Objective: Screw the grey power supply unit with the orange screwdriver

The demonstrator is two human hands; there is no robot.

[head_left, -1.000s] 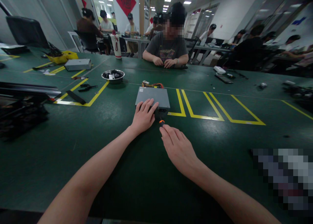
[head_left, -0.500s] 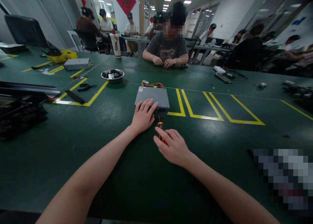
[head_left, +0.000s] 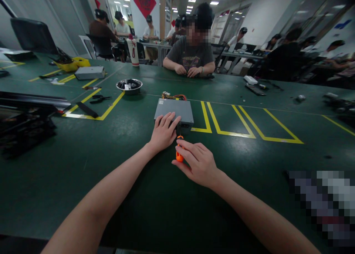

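A grey metal box (head_left: 174,109) with coloured wires at its back lies on the green table (head_left: 133,206). My left hand (head_left: 164,132) rests on the near left part of the box, its fingers spread over the top. In front of the box, my right hand (head_left: 195,158) has its fingers around the orange handle of a screwdriver (head_left: 179,157). The screwdriver points at the near side of the box; where its tip ends is hard to make out.
Behind to the left stand a metal bowl (head_left: 129,87) with dark parts, a second grey box (head_left: 90,73) and a yellow bag (head_left: 72,63). Black hardware (head_left: 27,124) lies far left. A person (head_left: 191,54) sits opposite. Yellow tape marks the table at right.
The fingers of my right hand have shifted on the screwdriver, and more of its orange handle shows. My left hand stays on the box. The whole view has moved slightly.
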